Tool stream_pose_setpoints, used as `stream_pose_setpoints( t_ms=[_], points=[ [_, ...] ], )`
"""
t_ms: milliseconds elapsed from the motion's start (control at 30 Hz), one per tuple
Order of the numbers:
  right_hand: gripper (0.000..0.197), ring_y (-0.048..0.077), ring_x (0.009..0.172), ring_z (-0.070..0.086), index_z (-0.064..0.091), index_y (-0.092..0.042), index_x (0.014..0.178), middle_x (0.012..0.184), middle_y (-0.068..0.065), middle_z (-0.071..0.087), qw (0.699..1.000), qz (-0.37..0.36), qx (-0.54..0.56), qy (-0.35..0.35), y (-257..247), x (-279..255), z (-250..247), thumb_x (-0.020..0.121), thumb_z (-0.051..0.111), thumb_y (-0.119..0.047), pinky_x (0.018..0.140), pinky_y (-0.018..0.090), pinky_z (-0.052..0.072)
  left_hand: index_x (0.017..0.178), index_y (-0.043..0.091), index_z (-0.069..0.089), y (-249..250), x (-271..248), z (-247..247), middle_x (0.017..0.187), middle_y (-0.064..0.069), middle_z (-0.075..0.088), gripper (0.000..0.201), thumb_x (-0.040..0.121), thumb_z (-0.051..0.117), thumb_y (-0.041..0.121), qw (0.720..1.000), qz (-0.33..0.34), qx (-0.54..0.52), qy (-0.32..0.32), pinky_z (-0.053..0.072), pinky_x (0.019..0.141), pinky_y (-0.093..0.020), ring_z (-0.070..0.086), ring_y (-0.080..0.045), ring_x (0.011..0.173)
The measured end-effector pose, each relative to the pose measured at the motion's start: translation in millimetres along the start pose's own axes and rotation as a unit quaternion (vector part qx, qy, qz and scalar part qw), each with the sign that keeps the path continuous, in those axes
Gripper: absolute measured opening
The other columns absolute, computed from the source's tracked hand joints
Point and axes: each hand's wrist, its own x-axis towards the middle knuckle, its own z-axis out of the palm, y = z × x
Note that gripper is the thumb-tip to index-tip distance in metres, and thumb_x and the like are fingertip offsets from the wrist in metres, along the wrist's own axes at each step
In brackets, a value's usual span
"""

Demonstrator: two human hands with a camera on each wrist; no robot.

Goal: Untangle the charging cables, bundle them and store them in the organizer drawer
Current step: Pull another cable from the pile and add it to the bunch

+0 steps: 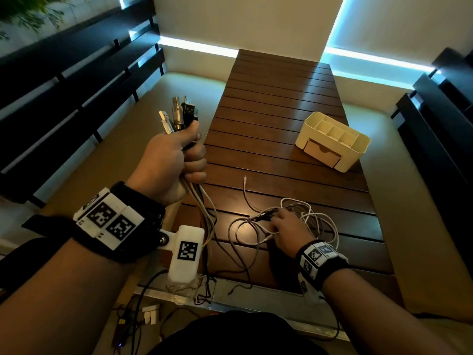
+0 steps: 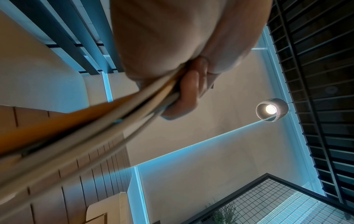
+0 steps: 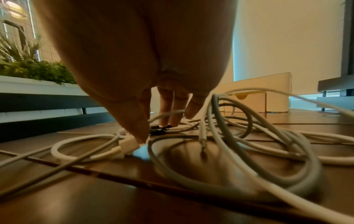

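Note:
My left hand (image 1: 189, 155) is raised over the table's left edge and grips several charging cables in a fist. Their USB plugs (image 1: 179, 114) stick up above the thumb. The cords (image 1: 204, 208) hang from the fist down to the table; in the left wrist view the same cords (image 2: 114, 118) run under my curled fingers (image 2: 185, 92). My right hand (image 1: 275, 222) rests on the loose cable tangle (image 1: 317, 216) on the table. Its straight fingers (image 3: 172, 109) touch black connectors (image 3: 159, 128), and the thumb touches a white connector (image 3: 128, 145). The cream organizer (image 1: 358, 144) stands at the right, its drawer (image 1: 322, 151) facing me.
The slatted wooden table (image 1: 281, 98) stretches away from me. One thin cable end (image 1: 245, 179) lies apart in the middle. Cushioned benches with black slatted backs (image 1: 64, 73) run along both sides. Other wires lie on the floor (image 1: 133, 326) near my legs.

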Motion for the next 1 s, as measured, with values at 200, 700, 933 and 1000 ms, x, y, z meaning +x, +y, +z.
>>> stream_pose_setpoints(
  t_ms=[200,700,933,1000],
  points=[
    [0.021,0.017,0.110,0.054,0.065,-0.026,0.107,0.112,-0.009,0.055,0.992,-0.006,0.121,0.026,-27,-2,2,0.087,0.065,-0.031,0.092,0.033,0.041,0.075,0.021,0.041,-4,3,0,0.050,0.008,0.020,0.033,0.105,0.039,0.034,1.000,-0.007,-0.005,-0.003,0.018,0.037,-0.020,0.016,-0.007,0.039],
    [0.010,0.005,0.075,0.056,0.077,-0.011,0.095,0.086,-0.012,0.058,0.930,-0.057,0.279,0.233,-46,2,-14,0.090,0.070,-0.015,0.071,0.017,0.045,0.075,0.021,0.039,-6,7,-2,0.049,0.008,0.020,0.033,0.106,0.039,0.033,1.000,-0.016,-0.009,-0.002,0.018,0.038,-0.019,0.015,-0.007,0.039],
    [0.010,0.007,0.077,0.058,0.073,-0.015,0.092,0.085,-0.010,0.059,0.937,0.011,0.292,0.190,-40,8,-33,0.094,0.064,-0.018,0.073,0.024,0.050,0.075,0.022,0.039,-7,11,-3,0.049,0.008,0.020,0.032,0.105,0.042,0.034,1.000,-0.021,-0.012,-0.011,0.020,0.037,-0.020,0.015,-0.007,0.039],
    [0.008,0.007,0.077,0.063,0.073,-0.016,0.095,0.089,-0.006,0.067,0.927,0.011,0.360,0.101,-44,1,-37,0.093,0.066,-0.019,0.075,0.025,0.055,0.075,0.021,0.040,-7,12,-3,0.049,0.008,0.020,0.032,0.105,0.042,0.034,1.000,-0.020,-0.012,-0.011,0.020,0.037,-0.020,0.015,-0.007,0.039]
  ],
)
